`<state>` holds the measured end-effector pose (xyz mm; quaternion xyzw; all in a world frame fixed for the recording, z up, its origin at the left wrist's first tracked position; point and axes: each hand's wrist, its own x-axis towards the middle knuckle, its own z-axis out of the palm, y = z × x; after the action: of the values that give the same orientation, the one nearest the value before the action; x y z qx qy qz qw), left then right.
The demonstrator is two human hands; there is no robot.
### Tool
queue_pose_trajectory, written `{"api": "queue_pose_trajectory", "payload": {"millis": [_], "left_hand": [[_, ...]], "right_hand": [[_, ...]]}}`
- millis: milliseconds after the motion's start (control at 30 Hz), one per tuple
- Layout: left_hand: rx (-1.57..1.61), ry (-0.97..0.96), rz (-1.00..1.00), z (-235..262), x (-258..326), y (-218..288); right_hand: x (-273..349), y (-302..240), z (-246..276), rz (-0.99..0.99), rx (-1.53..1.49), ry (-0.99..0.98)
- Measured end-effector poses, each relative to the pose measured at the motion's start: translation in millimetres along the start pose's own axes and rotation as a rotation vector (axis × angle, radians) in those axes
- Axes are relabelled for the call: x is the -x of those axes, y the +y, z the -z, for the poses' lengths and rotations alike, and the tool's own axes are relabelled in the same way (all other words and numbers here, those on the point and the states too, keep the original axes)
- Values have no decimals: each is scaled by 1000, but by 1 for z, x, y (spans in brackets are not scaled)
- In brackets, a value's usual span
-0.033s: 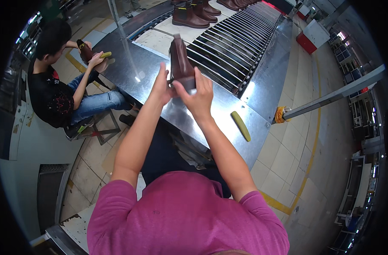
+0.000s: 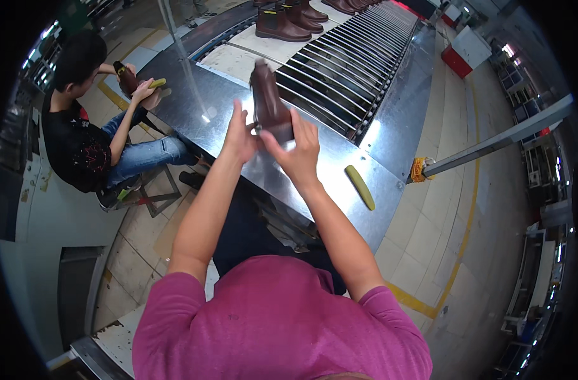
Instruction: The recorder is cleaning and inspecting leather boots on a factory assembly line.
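A dark brown ankle boot point(image 2: 269, 104), blurred by motion, is held up above the near end of the metal table point(image 2: 330, 168). My right hand point(image 2: 297, 149) grips its lower right end, thumb across the near side and fingers along the right. To the boot's left, my left hand point(image 2: 239, 138) has its fingers stretched up and apart, with its thumb close to the boot; whether it touches cannot be made out. A long yellow-green sponge-like block point(image 2: 360, 187) lies on the table to the right of my right forearm.
Past the table runs a roller conveyor point(image 2: 352, 69); several brown boots point(image 2: 282, 25) stand on a pale board at its left. On the left a seated person point(image 2: 80, 120) holds another brown boot point(image 2: 127, 79) and a yellow-green block point(image 2: 157, 83). A metal post point(image 2: 491, 140) slants in at the right.
The boot's upper end has dipped a little toward me and the boot has turned slightly. My left hand has lowered slightly; my right hand stays at its lower end.
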<state>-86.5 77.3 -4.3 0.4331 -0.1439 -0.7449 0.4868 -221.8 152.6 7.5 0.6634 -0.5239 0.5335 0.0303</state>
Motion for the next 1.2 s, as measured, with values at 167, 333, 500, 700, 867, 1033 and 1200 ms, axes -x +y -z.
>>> {"api": "queue_pose_trajectory", "payload": {"millis": [167, 333, 500, 700, 867, 1033, 1200], "left_hand": [[244, -393, -87, 37, 26, -38], [20, -396, 149, 55, 56, -27], [-99, -276, 112, 69, 49, -33], [-100, -273, 134, 71, 45, -34], [-110, -287, 144, 74, 40, -35], [-95, -296, 184, 75, 43, -33], [-241, -413, 243, 70, 43, -21]], "right_hand": [[84, 15, 52, 99, -124, -208], [134, 40, 77, 59, -21, -366], [139, 61, 110, 44, 78, -358], [147, 129, 136, -447, 746, -326], [154, 152, 134, -397, 681, -247], [128, 147, 128, -383, 591, -254], [100, 122, 97, -541, 186, -181]]}}
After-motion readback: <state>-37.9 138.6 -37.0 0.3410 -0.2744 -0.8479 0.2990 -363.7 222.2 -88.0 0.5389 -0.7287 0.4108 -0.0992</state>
